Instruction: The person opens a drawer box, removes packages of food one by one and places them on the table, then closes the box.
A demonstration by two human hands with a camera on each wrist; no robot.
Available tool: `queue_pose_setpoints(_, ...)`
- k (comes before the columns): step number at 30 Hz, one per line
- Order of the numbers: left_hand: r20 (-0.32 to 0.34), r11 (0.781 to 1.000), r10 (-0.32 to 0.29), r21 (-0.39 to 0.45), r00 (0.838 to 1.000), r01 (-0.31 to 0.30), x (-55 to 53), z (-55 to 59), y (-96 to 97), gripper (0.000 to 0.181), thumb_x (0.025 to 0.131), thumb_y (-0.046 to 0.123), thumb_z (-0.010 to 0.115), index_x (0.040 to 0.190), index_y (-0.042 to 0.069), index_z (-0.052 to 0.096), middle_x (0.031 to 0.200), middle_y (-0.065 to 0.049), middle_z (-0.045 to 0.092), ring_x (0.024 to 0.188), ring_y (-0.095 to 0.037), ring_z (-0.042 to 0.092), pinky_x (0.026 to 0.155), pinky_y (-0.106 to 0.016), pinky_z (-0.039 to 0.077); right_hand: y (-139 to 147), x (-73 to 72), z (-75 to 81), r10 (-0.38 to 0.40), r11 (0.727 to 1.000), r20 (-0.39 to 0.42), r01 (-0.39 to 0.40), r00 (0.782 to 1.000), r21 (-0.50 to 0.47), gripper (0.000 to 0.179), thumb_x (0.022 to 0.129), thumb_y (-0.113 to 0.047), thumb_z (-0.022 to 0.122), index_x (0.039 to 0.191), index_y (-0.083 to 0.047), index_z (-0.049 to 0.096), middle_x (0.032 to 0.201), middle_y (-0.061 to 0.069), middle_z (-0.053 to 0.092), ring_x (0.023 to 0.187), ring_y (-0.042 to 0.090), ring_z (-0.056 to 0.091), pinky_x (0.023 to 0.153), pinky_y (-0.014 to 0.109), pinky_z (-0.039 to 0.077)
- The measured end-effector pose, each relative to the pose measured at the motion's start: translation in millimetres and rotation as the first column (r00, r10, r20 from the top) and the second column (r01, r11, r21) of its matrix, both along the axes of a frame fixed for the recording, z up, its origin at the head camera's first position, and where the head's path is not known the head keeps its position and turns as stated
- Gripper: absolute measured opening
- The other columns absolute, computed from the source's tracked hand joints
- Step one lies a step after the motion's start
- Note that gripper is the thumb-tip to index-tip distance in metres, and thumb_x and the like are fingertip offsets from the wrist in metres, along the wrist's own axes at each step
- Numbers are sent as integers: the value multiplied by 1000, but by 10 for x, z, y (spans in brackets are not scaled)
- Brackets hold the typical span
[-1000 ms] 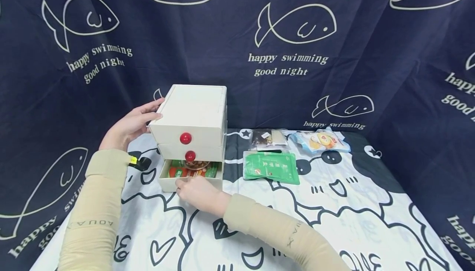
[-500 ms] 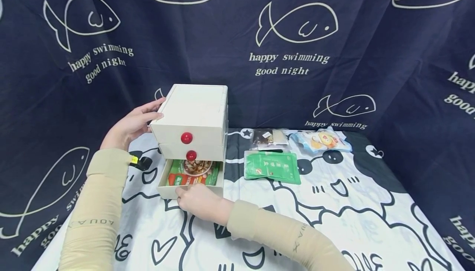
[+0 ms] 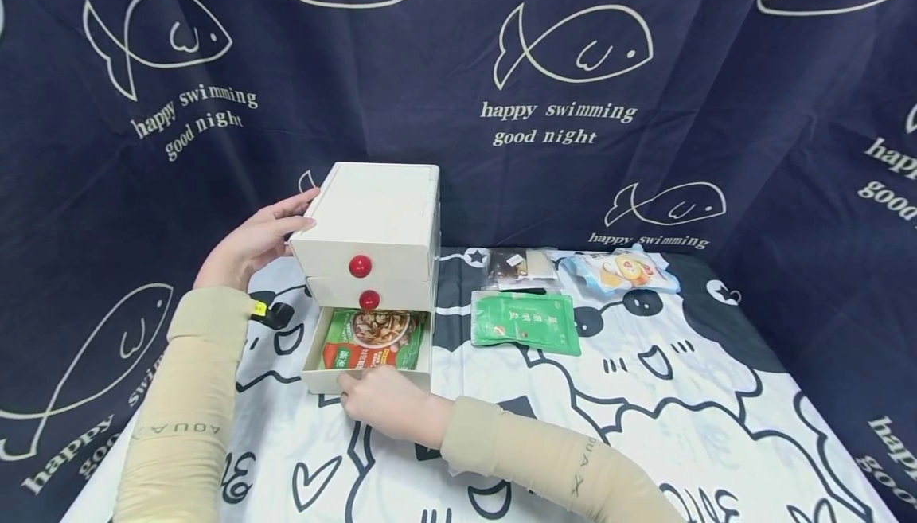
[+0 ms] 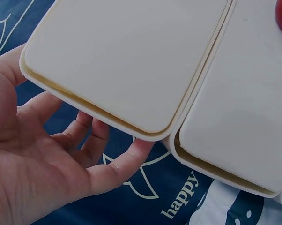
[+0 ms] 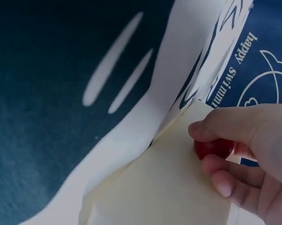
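A white drawer unit [image 3: 376,201] with red knobs stands on the cloth-covered table, its bottom drawer [image 3: 311,380] pulled out. My right hand [image 3: 390,403] pinches that drawer's red knob [image 5: 213,149] between thumb and fingers, as the right wrist view shows. Inside the drawer lies a green and red food packet [image 3: 368,340] with a picture of a bowl. My left hand [image 3: 251,240] rests against the upper left side of the unit, its fingers spread and lightly bent along the edge in the left wrist view. The two upper drawers are closed.
Right of the unit lie a green pouch [image 3: 524,322], a clear packet with dark and pale contents [image 3: 519,268], and a blue and white snack bag [image 3: 619,271]. A dark blue fish-print curtain [image 3: 458,93] hangs behind the table.
My right hand has moved toward me, drawing the bottom drawer further out. More of the packet inside now shows. My left hand stays in place on the unit.
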State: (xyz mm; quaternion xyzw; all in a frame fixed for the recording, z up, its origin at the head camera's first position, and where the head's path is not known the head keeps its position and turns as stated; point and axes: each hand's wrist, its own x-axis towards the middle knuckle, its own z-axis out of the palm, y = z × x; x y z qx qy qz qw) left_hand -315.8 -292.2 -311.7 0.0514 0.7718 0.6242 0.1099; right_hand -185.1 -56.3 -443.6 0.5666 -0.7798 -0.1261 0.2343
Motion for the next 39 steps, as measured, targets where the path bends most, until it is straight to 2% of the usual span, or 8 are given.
queue_pose_setpoints(6,5,1000,1,5,1000,-1,4,2,6,66,96,16,54,152,26,20,158,-4,16,132,-20,30,84,-32,45,37,8,-6,-11,1000,30,11,999,17,15,86,-15,63,86,-28,72,91,-10,58,70,3,58,44,19,39)
queue_pose_setpoints(11,2,1000,-4,10,1000,4,-7,-4,10,66,96,16,54,152,26,20,158,-3,16,131,-19,31,83,-32,45,74,1,21,-21,999,92,17,995,46,14,87,-19,63,94,-28,71,96,-9,58,77,3,60,49,18,43)
queue_pose_setpoints(18,6,1000,-1,9,1000,1,-11,-8,3,66,96,15,54,152,27,20,158,-4,16,130,-19,32,82,-31,46,124,-36,137,21,1000,175,-19,984,-14,18,92,-19,59,108,-22,67,104,-8,61,89,4,62,59,16,49)
queue_pose_setpoints(22,3,1000,0,9,1000,0,-7,-9,0,66,96,16,54,152,27,20,158,-4,16,130,-19,32,82,-31,46,147,-84,188,48,997,173,-38,984,-64,20,89,-22,64,109,-22,65,101,-8,58,87,5,60,58,16,47)
queue_pose_setpoints(27,1,1000,-1,1,1000,1,2,-5,-2,66,96,16,53,152,27,20,158,-4,16,131,-20,32,83,-32,45,177,-161,244,60,994,143,-46,988,-103,20,85,-25,67,106,-25,67,104,-9,59,94,8,59,61,20,49)
queue_pose_setpoints(33,-7,1000,1,6,1000,-1,3,-4,-6,65,96,15,53,152,27,20,158,-4,17,130,-19,32,82,-31,46,196,-265,309,6,996,126,5,992,-86,24,84,-23,69,108,-25,66,112,-8,61,105,13,59,68,24,53)
queue_pose_setpoints(39,-1,1000,-2,4,1000,2,0,-5,-6,66,96,16,54,152,26,20,158,-4,16,133,-20,30,83,-32,45,232,-398,321,-44,994,155,58,987,-88,32,86,-40,65,114,-24,65,111,-7,61,99,12,58,74,24,52)
